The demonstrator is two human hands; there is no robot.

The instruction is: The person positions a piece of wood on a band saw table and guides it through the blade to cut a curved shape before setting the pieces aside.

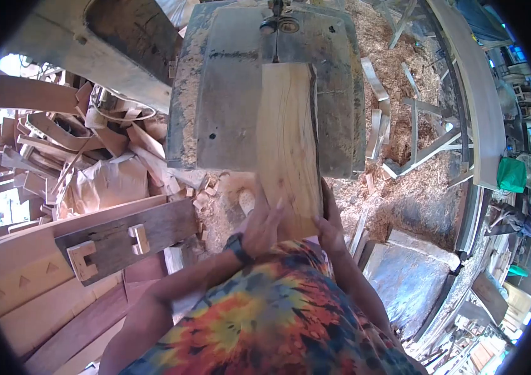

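Observation:
A thick wooden board (287, 137) with a dark, rough right edge lies lengthwise over the bandsaw table (228, 125), its near end reaching past the table's front edge toward my body. My left hand (262, 226), with a dark watch at the wrist, grips the board's left side near that end. On the opposite side my right hand (331, 222) is wrapped around the dark edge, thumb toward the top face. Just beyond the board's far end is the bandsaw's blade and guide assembly (279, 25), in line with a slot in the table.
Wood offcuts (375, 81) and shavings cover the floor on the right. Scrap pieces and a stuffed sack (106, 187) stand at left, by a plank with wooden blocks (134, 234). The saw's large grey frame (90, 44) rises at upper left. A long pale board (471, 81) runs along the right.

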